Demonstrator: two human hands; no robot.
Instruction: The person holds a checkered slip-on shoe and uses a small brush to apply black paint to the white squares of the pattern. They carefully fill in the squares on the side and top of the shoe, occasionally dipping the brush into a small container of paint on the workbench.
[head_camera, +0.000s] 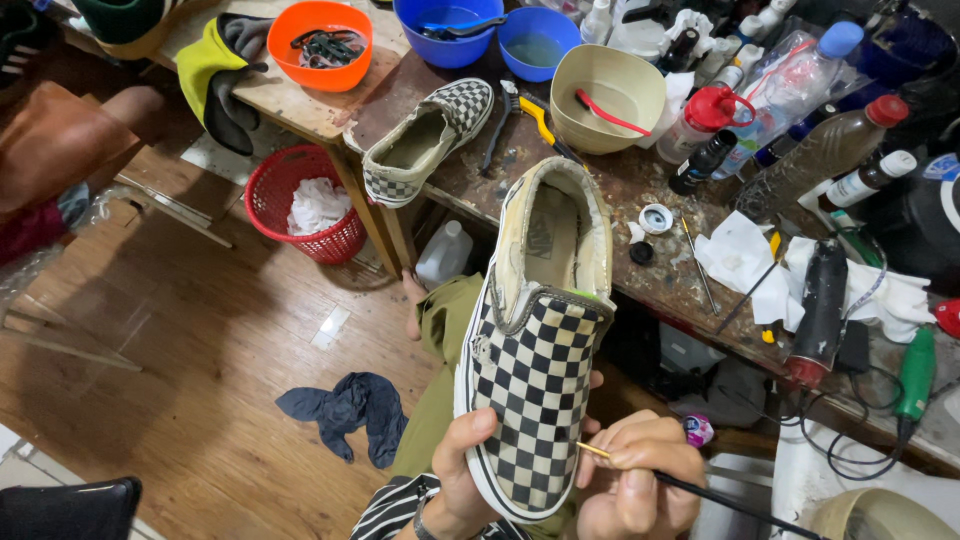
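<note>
My left hand (462, 478) grips the toe end of a black-and-cream checkered slip-on shoe (535, 340), held up with its opening facing away from me. My right hand (640, 485) holds a thin black-handled brush (700, 488) whose pale tip touches the shoe's right edge near the toe. The matching second checkered shoe (425, 140) lies on the worktable (610, 190) beyond.
The worktable holds an orange bowl (320, 45), two blue bowls (445, 30), a beige bowl (605, 95) with a red tool, several bottles (820, 150), white rags (745, 255) and a green tool (915, 375). A red basket (305, 205) and a dark cloth (345, 410) sit on the wooden floor.
</note>
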